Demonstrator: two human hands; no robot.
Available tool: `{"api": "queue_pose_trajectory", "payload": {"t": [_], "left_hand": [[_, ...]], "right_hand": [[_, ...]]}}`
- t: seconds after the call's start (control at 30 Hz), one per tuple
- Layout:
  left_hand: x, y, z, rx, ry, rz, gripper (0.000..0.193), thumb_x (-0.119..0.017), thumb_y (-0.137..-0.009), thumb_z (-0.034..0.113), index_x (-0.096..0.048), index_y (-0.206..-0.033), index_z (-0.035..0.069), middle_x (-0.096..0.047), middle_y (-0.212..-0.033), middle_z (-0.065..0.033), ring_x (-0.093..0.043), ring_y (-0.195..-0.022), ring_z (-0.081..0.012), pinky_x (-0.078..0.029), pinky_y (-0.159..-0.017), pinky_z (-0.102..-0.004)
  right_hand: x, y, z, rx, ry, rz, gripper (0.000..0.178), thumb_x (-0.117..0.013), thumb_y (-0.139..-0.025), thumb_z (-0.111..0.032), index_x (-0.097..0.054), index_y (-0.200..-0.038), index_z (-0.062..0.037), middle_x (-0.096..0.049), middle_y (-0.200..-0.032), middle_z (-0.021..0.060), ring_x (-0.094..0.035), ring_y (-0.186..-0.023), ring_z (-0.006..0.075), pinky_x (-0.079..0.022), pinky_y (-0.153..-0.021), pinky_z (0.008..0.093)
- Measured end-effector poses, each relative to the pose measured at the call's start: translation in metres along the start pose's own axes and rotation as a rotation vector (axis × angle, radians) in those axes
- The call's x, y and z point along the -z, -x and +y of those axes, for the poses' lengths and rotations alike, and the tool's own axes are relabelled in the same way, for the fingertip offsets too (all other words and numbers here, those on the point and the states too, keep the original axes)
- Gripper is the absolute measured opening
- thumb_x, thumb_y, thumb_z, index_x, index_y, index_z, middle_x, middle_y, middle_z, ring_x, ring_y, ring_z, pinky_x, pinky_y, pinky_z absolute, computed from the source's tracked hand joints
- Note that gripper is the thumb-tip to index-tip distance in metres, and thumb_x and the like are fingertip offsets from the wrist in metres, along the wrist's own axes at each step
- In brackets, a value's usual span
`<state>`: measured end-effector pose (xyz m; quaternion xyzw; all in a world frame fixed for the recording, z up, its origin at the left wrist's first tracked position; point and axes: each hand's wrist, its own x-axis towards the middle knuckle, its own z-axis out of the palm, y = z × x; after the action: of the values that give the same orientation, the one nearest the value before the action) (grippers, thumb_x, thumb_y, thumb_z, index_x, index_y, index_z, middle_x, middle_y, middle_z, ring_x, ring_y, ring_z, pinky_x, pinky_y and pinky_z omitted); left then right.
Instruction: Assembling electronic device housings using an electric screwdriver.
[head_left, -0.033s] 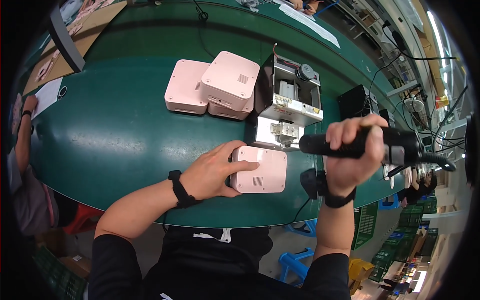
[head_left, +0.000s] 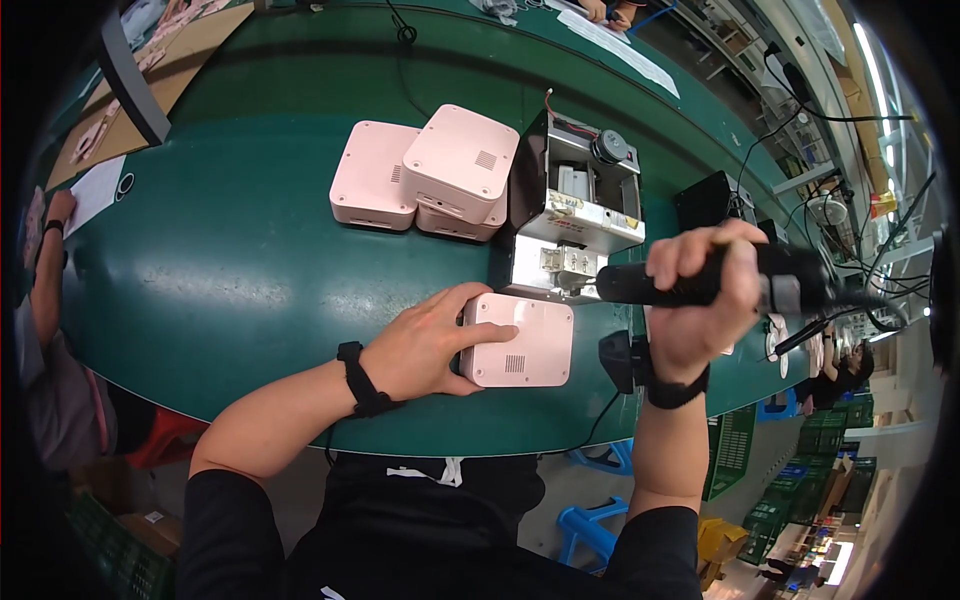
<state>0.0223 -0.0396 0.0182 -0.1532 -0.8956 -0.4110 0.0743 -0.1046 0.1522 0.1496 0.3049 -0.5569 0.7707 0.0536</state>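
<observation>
A small pale pink plastic box point(head_left: 540, 345) lies on the green table in front of me, its vented face with corner screw holes turned up. My left hand point(head_left: 425, 345) grips its left side, one finger stretched across the top. In my right hand point(head_left: 710, 290) is a black electric screwdriver point(head_left: 650, 286), held level with fingers wrapped round it. Its nose points left, at the metal block on the front of an open screw feeder point(head_left: 575, 262). Whether the bit touches the block I cannot tell.
Several similar pink boxes point(head_left: 465, 150) are stacked behind, left of the feeder. A black box with cables point(head_left: 715, 200) stands to the right. At the left a person's arm point(head_left: 48, 250) rests by a paper sheet point(head_left: 95, 197). Blue stools point(head_left: 585, 525) stand below the table edge.
My right hand has shifted slightly left with the screwdriver, bringing its nose closer to the feeder's block. My left hand and the pink box look almost unmoved.
</observation>
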Motion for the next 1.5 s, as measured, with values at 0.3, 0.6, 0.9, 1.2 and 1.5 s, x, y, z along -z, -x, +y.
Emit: {"api": "queue_pose_trajectory", "payload": {"t": [0.3, 0.6, 0.9, 1.2, 1.5], "left_hand": [[0.001, 0.004, -0.002, -0.012, -0.008, -0.013, 0.072, -0.088, -0.063, 0.021, -0.062, -0.130, 0.022, -0.045, -0.137, -0.0163, -0.054, -0.123, -0.0361, -0.049, -0.102, -0.0420], [-0.002, 0.002, -0.004, -0.044, 0.012, 0.033, 0.071, -0.089, -0.063, 0.019, -0.063, -0.129, 0.021, -0.046, -0.135, -0.0184, -0.054, -0.122, -0.0369, -0.048, -0.102, -0.0423], [-0.004, 0.005, -0.006, -0.031, 0.039, 0.031, 0.073, -0.089, -0.060, 0.017, -0.063, -0.128, 0.020, -0.047, -0.135, -0.0191, -0.052, -0.123, -0.0380, -0.048, -0.103, -0.0436], [-0.006, 0.001, -0.001, -0.080, 0.013, 0.107, 0.075, -0.088, -0.059, 0.011, -0.064, -0.129, 0.021, -0.052, -0.133, -0.0168, -0.058, -0.115, -0.0363, -0.052, -0.097, -0.0422], [-0.008, -0.011, 0.020, 0.258, 0.548, -0.199, 0.061, -0.081, -0.081, 0.039, -0.060, -0.130, 0.008, -0.068, -0.109, -0.0150, -0.068, -0.098, -0.0280, -0.056, -0.086, -0.0367]], "right_hand": [[-0.017, 0.037, -0.017, -0.174, -0.149, -0.099, 0.030, -0.054, -0.095, -0.036, -0.045, -0.101, -0.0084, -0.049, -0.067, 0.0051, -0.047, -0.048, 0.0167, -0.043, -0.053, 0.0338], [-0.055, 0.067, -0.047, -0.284, -0.037, -0.177, 0.044, -0.067, -0.086, -0.044, -0.042, -0.100, -0.0102, -0.050, -0.067, 0.0050, -0.050, -0.050, 0.0186, -0.045, -0.055, 0.0357], [-0.065, 0.084, -0.033, -0.401, 0.032, -0.205, 0.051, -0.077, -0.082, -0.044, -0.041, -0.099, -0.0118, -0.052, -0.069, 0.0050, -0.053, -0.059, 0.0196, -0.046, -0.061, 0.0370], [-0.061, 0.081, -0.035, -0.377, 0.027, -0.246, 0.047, -0.075, -0.085, -0.041, -0.042, -0.101, -0.0108, -0.053, -0.070, 0.0051, -0.052, -0.058, 0.0205, -0.047, -0.061, 0.0375], [0.015, 0.072, -0.116, 0.097, -0.393, 0.055, 0.038, -0.066, -0.091, -0.037, -0.045, -0.101, -0.0064, -0.058, -0.067, 0.0062, -0.053, -0.042, 0.0187, -0.051, -0.045, 0.0349]]}}
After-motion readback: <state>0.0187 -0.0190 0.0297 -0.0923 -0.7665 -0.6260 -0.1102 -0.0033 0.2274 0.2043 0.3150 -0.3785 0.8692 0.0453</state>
